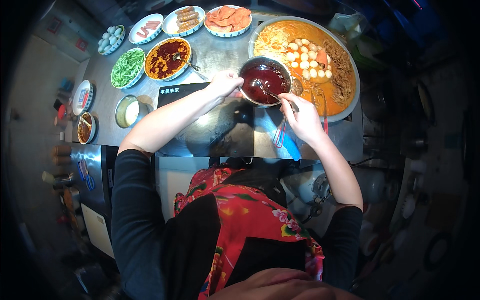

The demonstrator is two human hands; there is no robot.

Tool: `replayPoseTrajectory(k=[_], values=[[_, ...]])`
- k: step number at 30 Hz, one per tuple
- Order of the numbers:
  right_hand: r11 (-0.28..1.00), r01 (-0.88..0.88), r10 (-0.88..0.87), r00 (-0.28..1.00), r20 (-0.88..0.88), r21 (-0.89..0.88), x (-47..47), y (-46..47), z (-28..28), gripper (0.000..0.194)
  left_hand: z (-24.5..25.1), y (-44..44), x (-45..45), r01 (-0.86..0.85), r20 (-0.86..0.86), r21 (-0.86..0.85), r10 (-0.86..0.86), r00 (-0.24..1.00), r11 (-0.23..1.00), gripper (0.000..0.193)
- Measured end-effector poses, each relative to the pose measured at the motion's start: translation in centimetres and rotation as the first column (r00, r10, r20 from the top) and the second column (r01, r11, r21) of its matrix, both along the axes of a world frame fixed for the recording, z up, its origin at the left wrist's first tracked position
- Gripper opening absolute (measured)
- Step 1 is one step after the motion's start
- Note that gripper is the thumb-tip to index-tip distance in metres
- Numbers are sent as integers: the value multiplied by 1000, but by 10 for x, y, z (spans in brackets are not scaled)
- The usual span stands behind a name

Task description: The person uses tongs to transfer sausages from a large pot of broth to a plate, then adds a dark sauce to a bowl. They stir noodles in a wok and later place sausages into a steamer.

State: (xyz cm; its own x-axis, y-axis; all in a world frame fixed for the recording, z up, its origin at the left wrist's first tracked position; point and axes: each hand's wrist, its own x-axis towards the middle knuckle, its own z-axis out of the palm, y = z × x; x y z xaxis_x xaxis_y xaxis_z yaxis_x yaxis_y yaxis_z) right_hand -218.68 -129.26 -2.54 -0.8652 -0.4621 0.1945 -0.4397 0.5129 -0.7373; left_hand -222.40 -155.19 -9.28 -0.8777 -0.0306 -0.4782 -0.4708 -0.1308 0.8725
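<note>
My left hand (pixel 225 86) grips the left rim of a round metal bowl (pixel 265 103) that holds dark red sauce. With my right hand (pixel 302 118) I hold the handle of a metal spoon (pixel 270 93); its head rests in the sauce. The bowl is held above the steel counter, and its right side overlaps the rim of a large round pan (pixel 350 108). In that pan lie orange broth, peeled eggs (pixel 304 57), pale shreds (pixel 272 37) and brown shredded food (pixel 339 71). Red-edged wire handles (pixel 280 135) show below the bowl, near my right hand.
A black glass hob (pixel 210 131) lies before me. Left and behind stand dishes of green shreds (pixel 127 67), red chili sauce (pixel 168 58), sausages (pixel 187 18), pink slices (pixel 228 18) and eggs (pixel 111 39). A metal cup (pixel 129 112) stands left; a blue object (pixel 288 144) lies near the front edge.
</note>
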Motion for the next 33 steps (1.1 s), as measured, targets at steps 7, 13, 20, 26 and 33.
replayPoseTrajectory(k=[7,13,20,26,33], values=[[882,310,-148,898,415,-356,-32,1,-1,25,-13,-5,-9,-8,-2,21,8,1000,1000,12],[861,307,-154,917,368,-404,-68,18,23,27,-24,-12,-13,-79,-20,60,81,997,995,4],[855,331,-248,937,247,-398,-130,35,24,29,-35,-27,-8,-67,14,-41,68,998,997,8],[960,279,-278,960,-36,21,-193,9,-55,30,-41,-45,15,-115,-13,101,117,993,988,5],[924,350,-265,878,-398,157,-217,-4,-100,31,-27,-62,49,-141,36,40,140,989,989,5]])
